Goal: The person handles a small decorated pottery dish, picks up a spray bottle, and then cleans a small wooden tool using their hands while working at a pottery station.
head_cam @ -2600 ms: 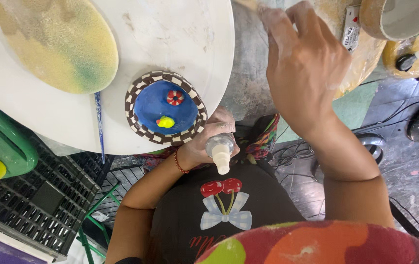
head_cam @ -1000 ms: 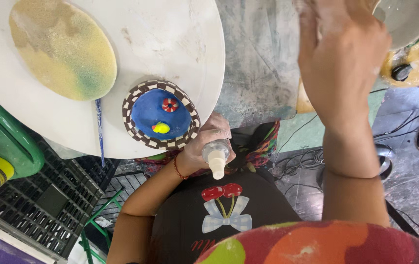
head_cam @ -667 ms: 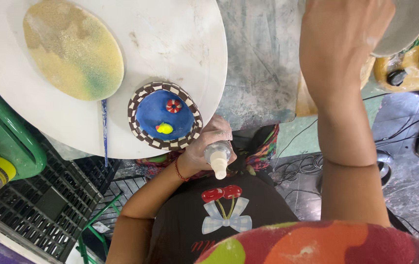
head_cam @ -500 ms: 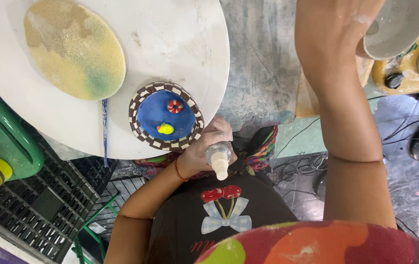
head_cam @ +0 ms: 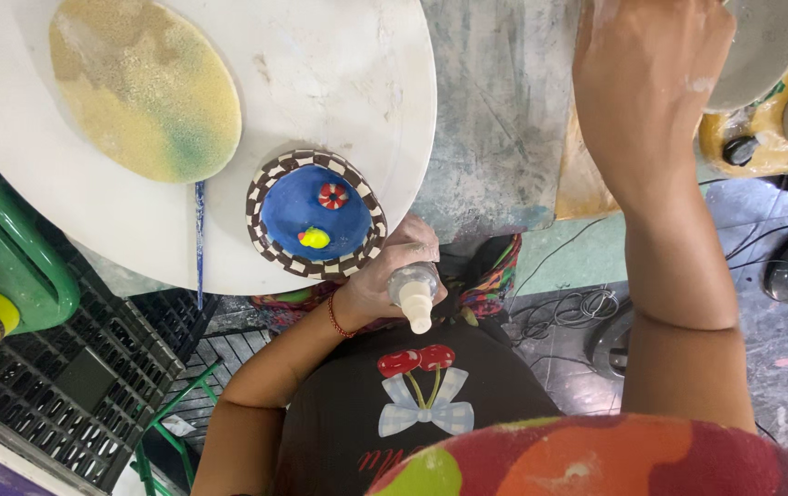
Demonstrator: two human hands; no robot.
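Nearest, the left hand (head_cam: 385, 280) is wrapped tight around a small squeeze bottle (head_cam: 412, 292), nozzle pointing back toward the body; it looks light, soft-walled plastic, best held round its middle. Just beyond, a blue checker-rimmed ceramic dish (head_cam: 316, 213) sits on the round white surface (head_cam: 339, 64), likely fragile. Farther off, the right hand (head_cam: 656, 83) reaches a grey bowl (head_cam: 761, 41); I cannot tell its grip.

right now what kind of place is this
Probably a pottery painting studio: a round white turntable carries a blue-glazed dish with checkered rim, and the left hand holds a small squeeze bottle.
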